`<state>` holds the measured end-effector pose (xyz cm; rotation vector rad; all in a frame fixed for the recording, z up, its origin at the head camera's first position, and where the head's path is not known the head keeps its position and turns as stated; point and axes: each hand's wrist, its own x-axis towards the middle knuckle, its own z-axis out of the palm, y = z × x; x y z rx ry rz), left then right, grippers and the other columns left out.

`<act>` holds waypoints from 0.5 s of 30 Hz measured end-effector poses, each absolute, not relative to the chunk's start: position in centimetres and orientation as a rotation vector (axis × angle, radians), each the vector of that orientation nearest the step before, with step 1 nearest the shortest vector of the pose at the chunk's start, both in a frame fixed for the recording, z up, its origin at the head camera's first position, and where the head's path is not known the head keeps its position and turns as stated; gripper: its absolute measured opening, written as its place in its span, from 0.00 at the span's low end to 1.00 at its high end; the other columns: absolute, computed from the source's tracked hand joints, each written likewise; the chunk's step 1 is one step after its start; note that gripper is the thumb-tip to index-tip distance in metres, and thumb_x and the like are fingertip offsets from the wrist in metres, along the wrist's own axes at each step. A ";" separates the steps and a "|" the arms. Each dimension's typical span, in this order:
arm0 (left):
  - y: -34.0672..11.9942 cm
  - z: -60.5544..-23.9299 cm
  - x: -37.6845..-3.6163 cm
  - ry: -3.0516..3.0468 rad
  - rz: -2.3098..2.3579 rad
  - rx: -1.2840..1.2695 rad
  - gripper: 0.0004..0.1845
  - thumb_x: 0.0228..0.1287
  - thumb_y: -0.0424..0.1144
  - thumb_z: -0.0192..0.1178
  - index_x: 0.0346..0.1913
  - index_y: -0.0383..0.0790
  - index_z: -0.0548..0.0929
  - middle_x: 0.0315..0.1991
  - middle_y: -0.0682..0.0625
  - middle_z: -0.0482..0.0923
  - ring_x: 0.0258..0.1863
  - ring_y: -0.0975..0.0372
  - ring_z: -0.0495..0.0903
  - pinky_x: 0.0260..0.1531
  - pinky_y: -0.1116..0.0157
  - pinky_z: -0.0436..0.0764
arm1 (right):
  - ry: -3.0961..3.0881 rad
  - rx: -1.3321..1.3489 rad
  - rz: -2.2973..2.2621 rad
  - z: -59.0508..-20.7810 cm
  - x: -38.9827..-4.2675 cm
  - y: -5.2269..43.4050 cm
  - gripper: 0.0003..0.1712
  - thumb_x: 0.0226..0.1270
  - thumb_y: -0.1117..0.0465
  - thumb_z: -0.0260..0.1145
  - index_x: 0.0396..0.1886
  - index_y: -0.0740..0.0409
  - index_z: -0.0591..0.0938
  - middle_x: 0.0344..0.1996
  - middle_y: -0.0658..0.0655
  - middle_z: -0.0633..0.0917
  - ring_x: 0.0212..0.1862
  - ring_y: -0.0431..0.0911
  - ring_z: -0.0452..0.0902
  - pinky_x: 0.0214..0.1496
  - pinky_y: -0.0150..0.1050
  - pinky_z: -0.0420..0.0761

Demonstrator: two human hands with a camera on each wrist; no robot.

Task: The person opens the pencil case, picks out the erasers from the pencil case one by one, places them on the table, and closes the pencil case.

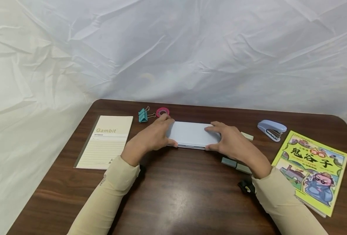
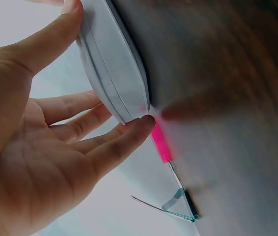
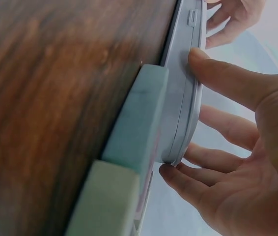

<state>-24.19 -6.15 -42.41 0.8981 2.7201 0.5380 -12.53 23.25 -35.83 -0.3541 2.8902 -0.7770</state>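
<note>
While both hands sit at the middle of the dark wooden table [image 1: 173,195], they clasp a flat pale blue case [image 1: 192,134] by its two short ends. The left hand [image 1: 151,136] has its thumb on the near edge and its fingers curved over the far left corner; the left wrist view shows the thumb on one side of the case [image 2: 112,64] and the fingertips [image 2: 141,125] hooked at the other, palm apart from it. The right hand [image 1: 230,142] mirrors that: thumb on the near long edge, fingers spread over the top right end. In the right wrist view the thumb presses the case's seam [image 3: 185,98], and the other fingertips [image 3: 171,172] wrap the end corner. The case lies flat on the table, lid closed, small latch on its near edge.

Just behind the left hand: pink tape roll [image 1: 162,112] and teal binder clip [image 1: 143,115], close to the case's far left corner. Cream notebook [image 1: 106,142] labelled Gambit lies at left, well apart. Two small blocks, blue-grey eraser [image 1: 229,162] and pale green eraser [image 1: 243,168], lie end to end under the right wrist, near the case's right end. Another pale green block [image 1: 247,136] peeks out beyond the right hand. Blue stapler [image 1: 272,130] far right; yellow-green comic book [image 1: 313,169] at right edge. Crumpled white sheet [image 1: 173,49] backs it all.
</note>
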 end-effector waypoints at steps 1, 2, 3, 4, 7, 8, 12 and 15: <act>-6.2 -42.5 -24.2 2.720 0.544 0.913 0.58 0.64 0.67 0.82 0.86 0.37 0.71 0.82 0.41 0.68 0.76 0.51 0.78 0.78 0.52 0.82 | 2.888 -0.350 -0.777 -35.8 -12.5 23.2 0.40 0.73 0.53 0.85 0.80 0.60 0.83 0.86 0.75 0.71 0.82 0.74 0.74 0.76 0.73 0.82; -6.1 -41.5 -23.6 2.713 0.535 0.905 0.57 0.66 0.66 0.82 0.86 0.35 0.70 0.82 0.40 0.68 0.77 0.49 0.77 0.79 0.51 0.81 | 2.886 -0.349 -0.779 -35.8 -12.5 23.2 0.40 0.73 0.53 0.85 0.80 0.60 0.83 0.86 0.75 0.71 0.82 0.74 0.74 0.76 0.73 0.82; -6.2 -41.8 -23.8 2.714 0.519 0.918 0.58 0.66 0.66 0.82 0.86 0.35 0.70 0.83 0.39 0.68 0.78 0.49 0.77 0.80 0.51 0.81 | 2.882 -0.345 -0.782 -35.8 -12.5 23.2 0.40 0.73 0.53 0.85 0.80 0.60 0.83 0.86 0.75 0.71 0.82 0.75 0.74 0.76 0.73 0.82; -6.1 -40.8 -23.2 2.700 0.520 0.899 0.57 0.67 0.64 0.82 0.87 0.34 0.69 0.84 0.38 0.68 0.79 0.49 0.76 0.82 0.51 0.80 | 2.880 -0.346 -0.787 -35.8 -12.5 23.2 0.40 0.73 0.53 0.85 0.80 0.60 0.83 0.86 0.75 0.71 0.82 0.75 0.73 0.76 0.73 0.82; -6.2 -38.6 -21.6 2.687 0.551 0.877 0.55 0.69 0.59 0.82 0.86 0.32 0.69 0.84 0.37 0.67 0.81 0.48 0.75 0.84 0.50 0.78 | 2.876 -0.353 -0.808 -36.0 -12.6 23.1 0.39 0.73 0.54 0.85 0.80 0.60 0.83 0.86 0.75 0.70 0.83 0.74 0.73 0.76 0.73 0.82; -6.2 -37.5 -20.9 2.680 0.552 0.857 0.54 0.70 0.55 0.83 0.87 0.30 0.68 0.85 0.36 0.67 0.82 0.47 0.75 0.85 0.50 0.77 | 2.875 -0.355 -0.814 -36.0 -12.6 23.1 0.39 0.73 0.54 0.85 0.80 0.60 0.83 0.86 0.75 0.70 0.83 0.74 0.73 0.76 0.73 0.82; -6.2 -36.0 -19.9 2.669 0.575 0.842 0.51 0.71 0.52 0.82 0.86 0.30 0.70 0.83 0.36 0.68 0.79 0.48 0.76 0.83 0.50 0.78 | 2.867 -0.358 -0.830 -36.2 -12.6 23.0 0.39 0.74 0.54 0.84 0.80 0.60 0.83 0.87 0.75 0.70 0.83 0.73 0.74 0.77 0.72 0.83; -6.4 -35.9 -19.9 2.650 0.582 0.830 0.51 0.73 0.54 0.80 0.87 0.31 0.69 0.85 0.36 0.66 0.80 0.47 0.75 0.83 0.49 0.78 | 2.852 -0.361 -0.834 -36.2 -12.6 23.1 0.40 0.75 0.53 0.83 0.81 0.60 0.82 0.87 0.74 0.69 0.83 0.73 0.73 0.78 0.72 0.82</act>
